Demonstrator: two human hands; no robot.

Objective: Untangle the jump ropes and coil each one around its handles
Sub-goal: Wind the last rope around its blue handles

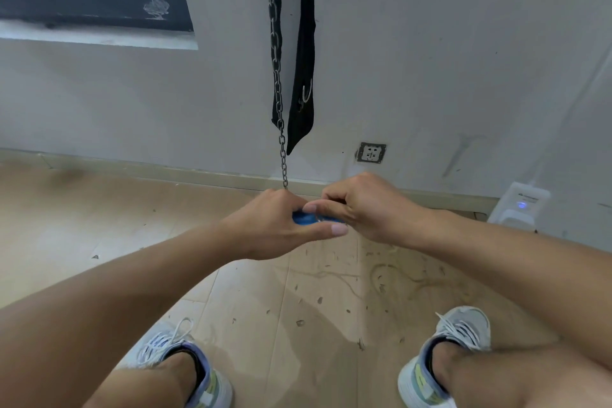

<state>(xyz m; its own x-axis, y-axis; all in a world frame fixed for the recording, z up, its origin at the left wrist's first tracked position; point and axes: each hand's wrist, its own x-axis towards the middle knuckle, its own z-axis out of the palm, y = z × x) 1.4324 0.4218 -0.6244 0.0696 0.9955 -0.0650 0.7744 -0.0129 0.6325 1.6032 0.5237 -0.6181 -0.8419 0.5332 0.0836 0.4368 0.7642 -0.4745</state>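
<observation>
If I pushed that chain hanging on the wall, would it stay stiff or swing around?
Probably swing. The chain is made of separate metal links and hangs straight down, so it likely flops rather than staying stiff. Being metal, it may feel heavy for its thinness. Its lower end meets the left hand, which might limit its swing.

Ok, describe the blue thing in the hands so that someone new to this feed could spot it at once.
Start at the black strap hanging on the wall and follow the metal chain beside it down to where the two hands meet. The blue object sits between the left hand and the right hand, mostly hidden by fingers. It is the only bright blue thing near the hands; what it is cannot be told.
</observation>
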